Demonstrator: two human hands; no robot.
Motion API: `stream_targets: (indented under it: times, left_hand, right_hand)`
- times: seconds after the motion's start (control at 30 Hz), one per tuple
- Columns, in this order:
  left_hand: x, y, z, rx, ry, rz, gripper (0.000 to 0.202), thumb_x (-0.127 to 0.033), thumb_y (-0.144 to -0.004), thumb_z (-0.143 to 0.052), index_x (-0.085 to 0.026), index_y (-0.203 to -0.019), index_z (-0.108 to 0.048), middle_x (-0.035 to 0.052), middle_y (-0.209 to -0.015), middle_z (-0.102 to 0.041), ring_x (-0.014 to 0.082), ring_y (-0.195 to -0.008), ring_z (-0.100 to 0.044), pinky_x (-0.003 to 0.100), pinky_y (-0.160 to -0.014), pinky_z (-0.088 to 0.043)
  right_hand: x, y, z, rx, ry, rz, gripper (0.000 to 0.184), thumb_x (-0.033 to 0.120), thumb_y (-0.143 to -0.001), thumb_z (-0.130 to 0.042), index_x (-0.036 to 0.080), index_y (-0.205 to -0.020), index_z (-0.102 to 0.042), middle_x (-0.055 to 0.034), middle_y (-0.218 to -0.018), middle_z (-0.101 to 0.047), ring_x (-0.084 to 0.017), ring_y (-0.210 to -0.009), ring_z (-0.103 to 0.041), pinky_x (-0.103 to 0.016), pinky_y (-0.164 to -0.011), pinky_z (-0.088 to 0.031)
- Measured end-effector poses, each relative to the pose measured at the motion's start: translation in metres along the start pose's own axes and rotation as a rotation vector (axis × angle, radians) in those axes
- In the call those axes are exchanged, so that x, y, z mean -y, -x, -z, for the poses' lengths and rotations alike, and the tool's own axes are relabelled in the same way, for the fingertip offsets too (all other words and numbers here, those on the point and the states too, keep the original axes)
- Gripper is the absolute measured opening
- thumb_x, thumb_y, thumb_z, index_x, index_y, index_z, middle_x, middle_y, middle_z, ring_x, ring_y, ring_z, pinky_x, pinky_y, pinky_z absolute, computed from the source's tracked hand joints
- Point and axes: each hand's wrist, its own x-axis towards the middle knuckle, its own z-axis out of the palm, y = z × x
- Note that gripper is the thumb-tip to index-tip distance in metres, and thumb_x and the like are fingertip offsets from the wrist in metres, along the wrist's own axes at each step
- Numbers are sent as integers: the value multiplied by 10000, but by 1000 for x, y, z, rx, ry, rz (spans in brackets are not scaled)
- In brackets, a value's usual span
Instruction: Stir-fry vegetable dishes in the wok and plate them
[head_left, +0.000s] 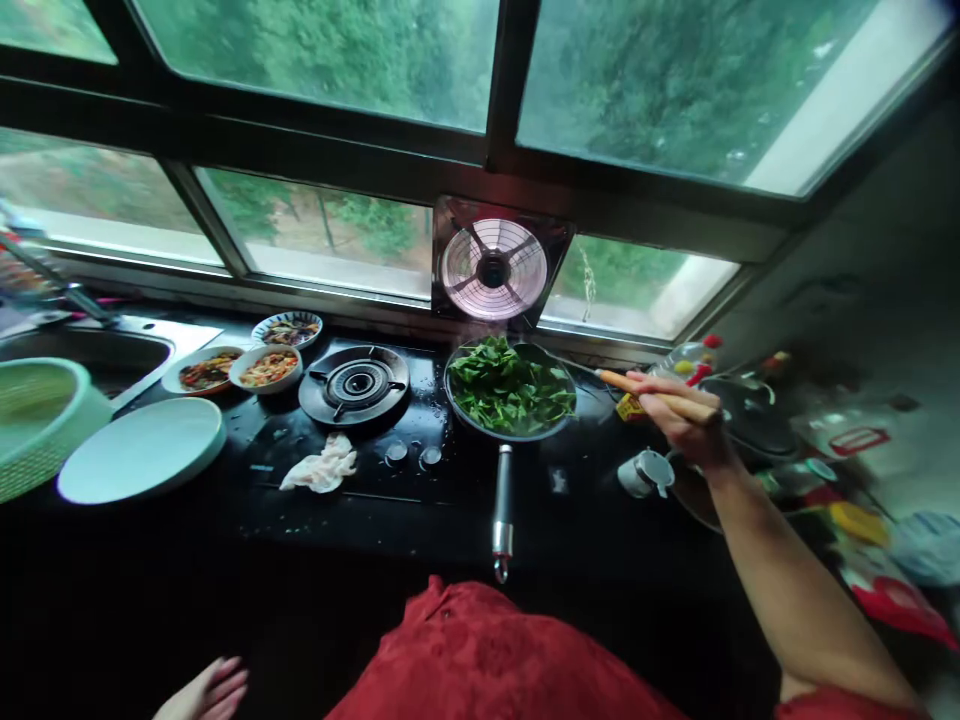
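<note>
My right hand (pixel 681 415) is closed around the wooden handle of a spatula (pixel 622 381), its exact head partly buried in greens. The spatula's dark head meets the upper right of the leafy greens (pixel 510 390), which are heaped in a frying pan (pixel 452 412). This pan sits on the right side of the stove, its grey handle (pixel 503 505) pointing toward me. Low at the left, away from the counter, my left hand (pixel 210 692) hangs with nothing in it, fingers loosely extended.
Left of the pan is a bare gas burner (pixel 354 385), with a crumpled white cloth (pixel 322 468) before it. Several filled bowls (pixel 268 369), a white plate (pixel 142 450) and a green basket (pixel 52 430) stand farther left. A metal-lidded container (pixel 646 472) is near my right forearm.
</note>
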Motion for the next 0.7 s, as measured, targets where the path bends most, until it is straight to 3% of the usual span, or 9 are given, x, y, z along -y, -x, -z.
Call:
stream_targets:
  times: [0.07,0.1,0.2,0.27,0.33,0.4,0.47,0.53,0.7]
  left_hand:
    - [0,19,-47,139,-87,71,359,-642,-586,-623,-316,-726,-566,-67,-653,-688,203,-770,-701,343,-727,-560]
    - [-5,34,-72,191,-142,19,392,-671,-555,-642,-331,-743,-582,-98,-662,-689,180,-761,-692,325,-722,-553]
    - [-38,94,-147,373,-132,-178,491,-679,-516,-731,-302,-822,-660,-9,-792,-723,200,-812,-679,308,-725,-539]
    - [-64,132,-195,554,-21,-240,572,-668,-603,-733,-247,-985,-671,74,-934,-729,211,-886,-677,303,-753,-530]
    - [-86,160,-237,772,113,-197,664,-657,-662,-716,-215,-1145,-605,92,-958,-719,189,-855,-680,285,-744,-525]
    - [-101,175,-271,937,194,-90,646,-673,-723,-654,-167,-1118,-589,100,-904,-706,186,-764,-679,270,-656,-522]
    - [-108,180,-293,1011,239,3,609,-661,-782,-599,-146,-1107,-575,92,-844,-689,165,-654,-657,244,-566,-499]
    - [-111,181,-305,973,262,16,576,-625,-805,-600,-173,-1152,-526,36,-753,-652,113,-511,-581,196,-458,-429]
    - [-116,182,-295,809,153,-122,535,-624,-787,-616,-227,-1095,-434,-64,-623,-533,49,-374,-420,133,-350,-238]
  right_hand:
    - [-35,-11,-13,-42,-73,-23,141,311,-821,-617,223,-860,-719,-60,-1082,-734,-247,-983,-704,-404,-923,-577]
    - [-50,-15,-24,-37,-113,-42,150,322,-817,-607,222,-850,-713,-64,-1086,-733,-249,-981,-704,-412,-918,-577]
    - [-76,-12,-58,132,-192,-67,168,336,-792,-595,211,-818,-703,-87,-1117,-723,-259,-981,-706,-412,-887,-582]
    - [-83,-1,-70,286,-197,-32,145,317,-772,-619,215,-817,-711,-86,-1142,-716,-262,-1004,-700,-396,-890,-577]
    - [-85,9,-73,360,-182,30,144,292,-772,-634,223,-862,-722,-82,-1170,-705,-261,-1059,-680,-394,-936,-554]
    - [-86,16,-76,346,-158,63,157,287,-782,-621,217,-884,-719,-94,-1174,-702,-264,-1073,-674,-412,-962,-541]
    - [-83,18,-79,319,-135,49,149,289,-790,-606,214,-865,-710,-101,-1164,-704,-269,-1062,-679,-422,-963,-541]
    - [-78,17,-76,301,-138,29,133,289,-800,-601,225,-852,-705,-88,-1155,-709,-268,-1053,-683,-410,-960,-546]
    - [-63,5,-29,107,-174,3,139,314,-817,-636,226,-899,-705,-75,-1132,-718,-258,-1015,-698,-387,-902,-588]
